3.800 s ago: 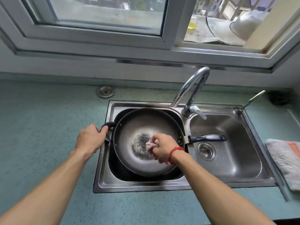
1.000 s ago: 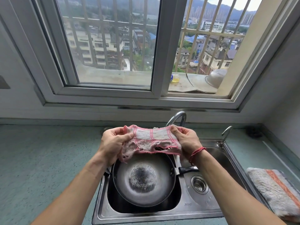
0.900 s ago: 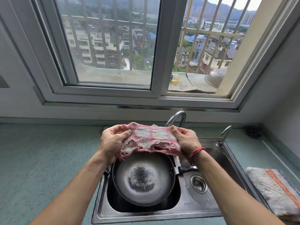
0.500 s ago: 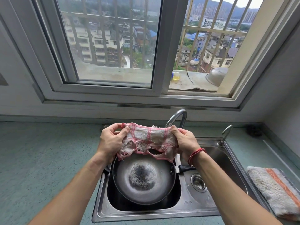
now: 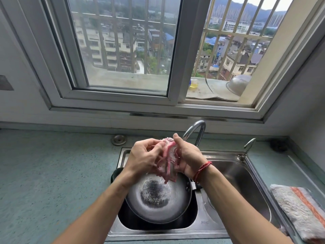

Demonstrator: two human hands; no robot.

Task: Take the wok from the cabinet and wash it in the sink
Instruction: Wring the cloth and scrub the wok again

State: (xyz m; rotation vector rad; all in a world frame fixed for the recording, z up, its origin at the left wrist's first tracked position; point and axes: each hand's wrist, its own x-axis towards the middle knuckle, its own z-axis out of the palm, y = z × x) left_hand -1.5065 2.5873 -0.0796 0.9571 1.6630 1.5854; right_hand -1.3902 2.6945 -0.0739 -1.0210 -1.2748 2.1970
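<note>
Head view, left hand (image 5: 142,158) and right hand (image 5: 189,155) fingers clutching bunched pink rag (image 5: 168,160) above wok (image 5: 175,199); sink (image 5: 175,233) stamp (image 5: 204,222) illegible

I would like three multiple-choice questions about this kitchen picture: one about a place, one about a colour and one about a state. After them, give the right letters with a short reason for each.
1. Where is the wok?
A. in the left basin of the sink
B. in the right basin
C. held up in the air

2. What colour is the bracelet on the right wrist?
A. blue
B. green
C. red

3. How is the dishcloth?
A. spread flat inside the wok
B. bunched between the left hand and the right hand
C. lying in the right basin

Answers:
1 A: the wok sits in the left basin, below the hands.
2 C: a red cord circles the wrist.
3 B: both hands grip it, crumpled, above the wok.
</note>
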